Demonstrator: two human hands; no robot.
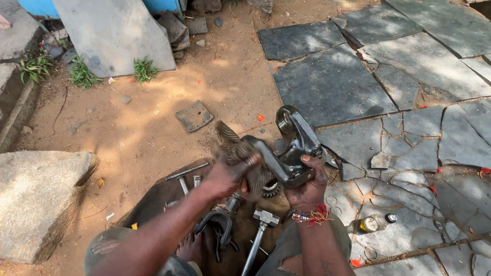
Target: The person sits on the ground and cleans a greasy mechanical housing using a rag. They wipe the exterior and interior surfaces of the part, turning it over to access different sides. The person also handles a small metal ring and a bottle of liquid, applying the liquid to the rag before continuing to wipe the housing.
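Black metal yoke [292, 148], heavy and forked, is hanging in mid-air above my knees, well off the ground. I am gripping its lower end with my right hand [307, 188], fingers [313, 162] closed around the casting, its ringed top edge tilting away from me toward the slate paving slabs [332, 87]. I am pressing my left hand [227, 176] against the yoke's left side, fingers curled tight on a striped rag [232, 145] that is blurring as it moves. Below my hands, tools are crowding a dark oily patch [153, 199] of ground: a steel hammer [260, 230] lying between my knees, a hooked black clamp [217, 227] just beside it, a gear [271, 190] partly hidden under the yoke, and a long bolt [185, 174] at the patch's far edge. A small bottle [376, 222] is lying on the slabs to my right. Open sandy dirt [153, 112] is stretching ahead, with a large rock [41, 199] hemming in my left side.
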